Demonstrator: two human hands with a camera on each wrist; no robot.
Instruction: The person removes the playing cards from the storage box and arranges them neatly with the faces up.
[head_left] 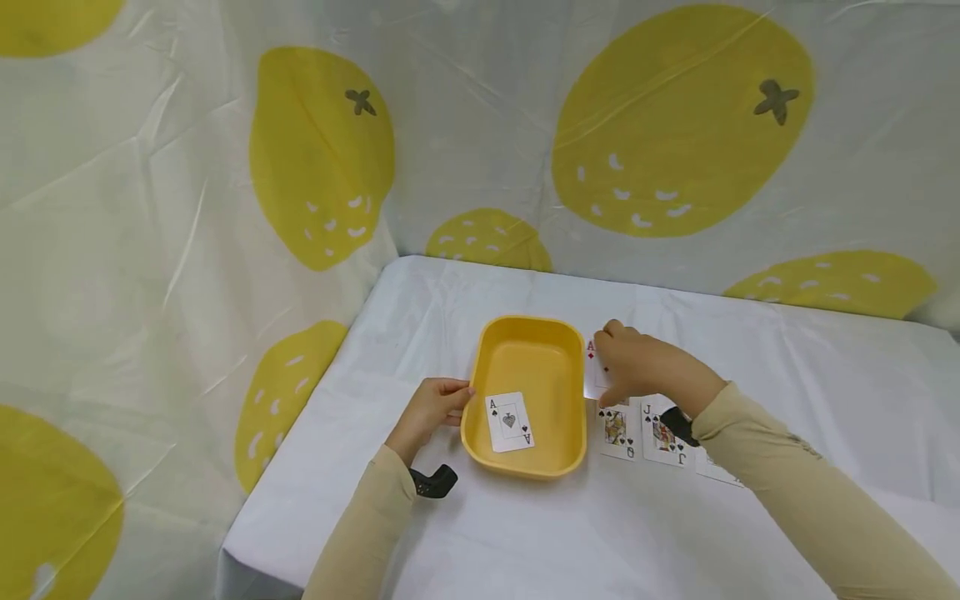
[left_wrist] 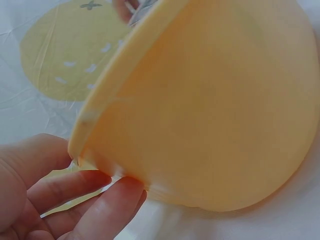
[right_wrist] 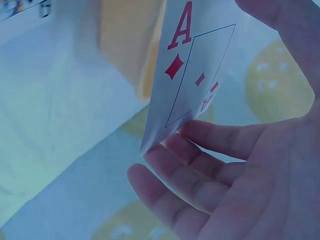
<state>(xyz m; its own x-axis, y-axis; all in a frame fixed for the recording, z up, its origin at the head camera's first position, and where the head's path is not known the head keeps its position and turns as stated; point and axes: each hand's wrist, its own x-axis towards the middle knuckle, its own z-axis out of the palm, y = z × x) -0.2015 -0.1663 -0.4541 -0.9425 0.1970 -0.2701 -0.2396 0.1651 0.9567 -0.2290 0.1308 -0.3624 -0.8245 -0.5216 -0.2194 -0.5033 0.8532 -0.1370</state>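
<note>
A yellow plastic tray (head_left: 551,392) stands on the table, and an ace of spades card (head_left: 509,422) lies face up inside it, toward the lower left. My left hand (head_left: 431,407) grips the tray's left rim, thumb on top and fingers beneath, as the left wrist view shows. At the tray's right rim, my right hand (head_left: 639,363) holds an ace of diamonds card (right_wrist: 192,70) by its edges between thumb and fingertips. The card stands tilted, its face turned to the right wrist camera. In the head view the hand covers much of it.
Right of the tray lie a queen of spades (head_left: 616,433) and a jack of spades (head_left: 663,439). Another card (head_left: 712,471) is mostly hidden under the right sleeve. A white cloth (head_left: 600,533) covers the table, with a lemon-print curtain (head_left: 472,108) behind and to the left.
</note>
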